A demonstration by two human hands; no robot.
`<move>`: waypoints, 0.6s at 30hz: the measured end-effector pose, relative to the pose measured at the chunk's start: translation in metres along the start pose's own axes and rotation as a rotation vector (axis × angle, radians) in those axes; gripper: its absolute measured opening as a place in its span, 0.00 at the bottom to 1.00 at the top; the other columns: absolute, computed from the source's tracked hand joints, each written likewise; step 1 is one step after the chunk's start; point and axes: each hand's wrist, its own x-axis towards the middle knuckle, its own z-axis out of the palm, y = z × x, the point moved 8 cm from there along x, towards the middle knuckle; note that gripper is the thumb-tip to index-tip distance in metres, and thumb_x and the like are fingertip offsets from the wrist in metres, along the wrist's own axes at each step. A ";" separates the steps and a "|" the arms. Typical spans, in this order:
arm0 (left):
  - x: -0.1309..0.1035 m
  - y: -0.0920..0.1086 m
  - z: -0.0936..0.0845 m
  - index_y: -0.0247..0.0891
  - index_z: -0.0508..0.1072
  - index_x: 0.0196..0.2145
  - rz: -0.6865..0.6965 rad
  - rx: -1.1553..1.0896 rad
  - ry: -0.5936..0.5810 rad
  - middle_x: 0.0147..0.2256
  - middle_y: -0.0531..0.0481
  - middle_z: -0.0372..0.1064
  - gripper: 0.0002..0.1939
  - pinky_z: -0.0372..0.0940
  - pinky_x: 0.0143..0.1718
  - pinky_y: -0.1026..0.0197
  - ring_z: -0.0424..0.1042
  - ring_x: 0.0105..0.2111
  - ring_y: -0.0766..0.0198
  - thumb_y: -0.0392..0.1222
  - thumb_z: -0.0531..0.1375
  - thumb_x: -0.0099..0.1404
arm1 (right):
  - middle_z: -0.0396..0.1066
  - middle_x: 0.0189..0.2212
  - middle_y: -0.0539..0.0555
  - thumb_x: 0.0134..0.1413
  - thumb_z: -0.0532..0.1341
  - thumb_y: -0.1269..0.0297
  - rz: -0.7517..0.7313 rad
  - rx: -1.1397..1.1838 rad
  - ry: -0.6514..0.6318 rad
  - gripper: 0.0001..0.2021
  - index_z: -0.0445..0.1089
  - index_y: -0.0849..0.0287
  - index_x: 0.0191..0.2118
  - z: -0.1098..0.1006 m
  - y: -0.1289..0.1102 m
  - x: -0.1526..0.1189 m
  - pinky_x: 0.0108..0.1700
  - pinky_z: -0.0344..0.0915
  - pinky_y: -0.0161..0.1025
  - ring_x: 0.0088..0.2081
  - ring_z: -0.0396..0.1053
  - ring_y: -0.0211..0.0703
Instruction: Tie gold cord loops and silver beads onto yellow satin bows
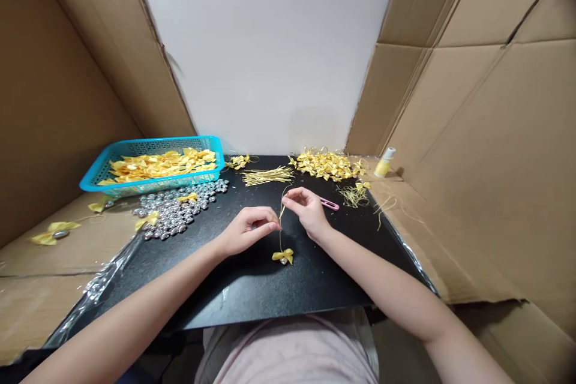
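My left hand [252, 228] and my right hand [306, 210] are held close together over the middle of the black table. Both pinch a thin golden cord [281, 216], the left one lower down and the right one near its upper part. From the cord hangs a yellow bow [283, 256] with a small shiny piece at its centre, just below my left fingertips. Beside my right hand lies a pink tool [330, 204], partly hidden by the hand. Cut golden strands [267, 176] lie in a bundle behind my hands.
A turquoise basket [153, 141] of yellow bows stands at the back left, with silver beads [173, 210] before it. Finished-looking bows [327, 163] are heaped at the back right, near loose threads [353, 195] and a small bottle [384, 163]. Cardboard walls [490, 132] flank the black table [252, 294].
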 end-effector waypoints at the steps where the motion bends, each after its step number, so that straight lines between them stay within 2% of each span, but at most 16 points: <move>1: 0.000 -0.003 0.000 0.34 0.74 0.29 -0.045 -0.040 -0.001 0.29 0.47 0.73 0.16 0.63 0.32 0.63 0.69 0.29 0.65 0.46 0.55 0.68 | 0.71 0.26 0.48 0.36 0.71 0.61 -0.059 -0.044 -0.026 0.10 0.71 0.56 0.25 0.002 -0.004 -0.002 0.33 0.63 0.36 0.28 0.66 0.37; 5: 0.000 -0.014 -0.003 0.35 0.72 0.27 -0.170 -0.058 0.073 0.25 0.52 0.68 0.17 0.61 0.33 0.63 0.64 0.27 0.65 0.49 0.54 0.66 | 0.72 0.28 0.50 0.44 0.67 0.64 -0.239 -0.226 -0.069 0.03 0.73 0.55 0.26 0.005 -0.017 -0.009 0.34 0.64 0.37 0.30 0.68 0.39; 7: 0.000 -0.018 -0.005 0.36 0.71 0.27 -0.201 -0.041 0.116 0.25 0.53 0.66 0.17 0.59 0.33 0.63 0.63 0.28 0.65 0.50 0.54 0.65 | 0.74 0.29 0.51 0.45 0.66 0.64 -0.261 -0.263 -0.072 0.02 0.74 0.55 0.27 0.005 -0.019 -0.011 0.37 0.65 0.38 0.32 0.70 0.41; 10: -0.002 -0.026 -0.006 0.36 0.68 0.26 -0.233 -0.040 0.172 0.25 0.54 0.62 0.18 0.57 0.33 0.63 0.60 0.28 0.65 0.52 0.52 0.66 | 0.76 0.30 0.52 0.45 0.66 0.62 -0.180 -0.204 -0.104 0.04 0.76 0.55 0.29 0.006 -0.011 -0.011 0.39 0.67 0.40 0.33 0.72 0.43; 15: -0.003 -0.033 -0.006 0.39 0.56 0.22 -0.212 -0.155 0.264 0.22 0.56 0.51 0.22 0.53 0.28 0.63 0.52 0.25 0.66 0.54 0.45 0.69 | 0.79 0.33 0.53 0.41 0.69 0.60 -0.023 0.027 -0.114 0.08 0.73 0.56 0.28 0.012 0.000 -0.013 0.45 0.69 0.44 0.37 0.75 0.45; 18: -0.004 -0.036 -0.005 0.40 0.55 0.22 -0.244 -0.225 0.274 0.22 0.56 0.49 0.20 0.53 0.27 0.63 0.50 0.24 0.66 0.54 0.47 0.68 | 0.79 0.32 0.52 0.38 0.70 0.59 0.038 0.097 -0.127 0.10 0.71 0.55 0.27 0.016 0.004 -0.014 0.47 0.69 0.45 0.38 0.76 0.45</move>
